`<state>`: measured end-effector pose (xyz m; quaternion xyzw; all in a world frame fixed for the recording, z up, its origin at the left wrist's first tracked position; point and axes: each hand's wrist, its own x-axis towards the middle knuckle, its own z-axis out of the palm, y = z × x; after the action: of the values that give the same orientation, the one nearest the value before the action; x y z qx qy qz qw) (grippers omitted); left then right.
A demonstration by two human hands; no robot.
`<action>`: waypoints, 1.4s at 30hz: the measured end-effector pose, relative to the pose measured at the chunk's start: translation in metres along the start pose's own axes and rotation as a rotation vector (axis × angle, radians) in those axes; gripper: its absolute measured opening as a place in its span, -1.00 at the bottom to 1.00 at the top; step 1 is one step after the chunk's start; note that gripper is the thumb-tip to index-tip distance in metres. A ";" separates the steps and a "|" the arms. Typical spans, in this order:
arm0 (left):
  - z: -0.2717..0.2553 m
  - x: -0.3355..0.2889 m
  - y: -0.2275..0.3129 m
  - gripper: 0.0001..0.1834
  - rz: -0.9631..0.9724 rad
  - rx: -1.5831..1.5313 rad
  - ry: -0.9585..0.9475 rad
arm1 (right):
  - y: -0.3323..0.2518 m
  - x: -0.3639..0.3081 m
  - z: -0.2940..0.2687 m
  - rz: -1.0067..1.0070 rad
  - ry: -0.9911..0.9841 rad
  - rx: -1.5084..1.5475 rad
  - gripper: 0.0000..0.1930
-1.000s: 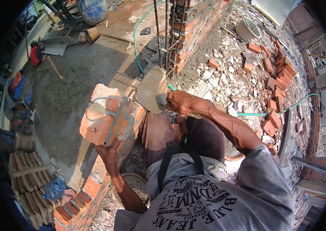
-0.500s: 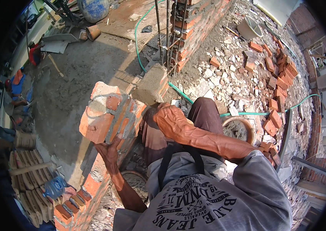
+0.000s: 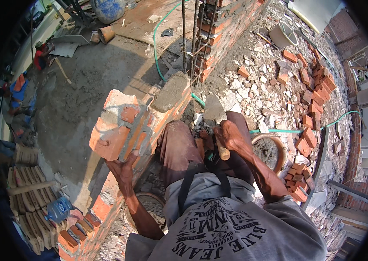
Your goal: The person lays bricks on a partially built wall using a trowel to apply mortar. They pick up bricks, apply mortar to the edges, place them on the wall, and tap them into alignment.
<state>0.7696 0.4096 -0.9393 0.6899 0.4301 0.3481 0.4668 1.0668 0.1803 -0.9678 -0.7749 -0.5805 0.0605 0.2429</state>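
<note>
My right hand (image 3: pixel 232 135) is closed round the wooden handle of a trowel (image 3: pixel 214 109), above my right knee. The trowel's grey, mortar-smeared blade points away from me, clear of the wall. With thumb and fingers parted round it, my left hand (image 3: pixel 123 167) grips the near end of a raised brick (image 3: pixel 109 140) on the wall; some fingers are hidden below it. Wet grey mortar (image 3: pixel 172 92) lies flattened along the lower top of the brick wall (image 3: pixel 151 119), beyond the raised bricks.
A round tub of mortar (image 3: pixel 269 152) stands by my right knee. Rubble and a heap of loose bricks (image 3: pixel 321 87) spread to the right. A green hose (image 3: pixel 288 130) crosses the ground. Steel bars (image 3: pixel 192 43) rise at the wall's far end. A person (image 3: pixel 40 56) is far left.
My right hand has drawn the trowel right, away from the mortar on the wall, and the blade now points away from me. My left hand stays at the raised brick.
</note>
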 end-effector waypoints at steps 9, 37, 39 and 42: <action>0.006 -0.003 -0.015 -0.08 0.012 -0.092 0.145 | -0.053 0.134 0.036 0.222 0.057 0.727 -0.45; 0.034 -0.001 -0.027 -0.02 -0.115 -0.197 0.077 | -0.117 0.220 0.077 0.228 -0.157 1.500 -0.15; 0.033 0.000 -0.033 0.01 -0.094 -0.162 0.075 | -0.118 0.219 0.078 0.210 -0.126 1.514 -0.14; 0.033 0.001 -0.037 0.01 -0.099 -0.173 0.067 | -0.118 0.218 0.080 0.211 -0.098 1.546 -0.14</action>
<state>0.7889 0.4062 -0.9845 0.6130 0.4471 0.3833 0.5266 1.0035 0.4322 -0.9434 -0.4334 -0.3070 0.5046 0.6807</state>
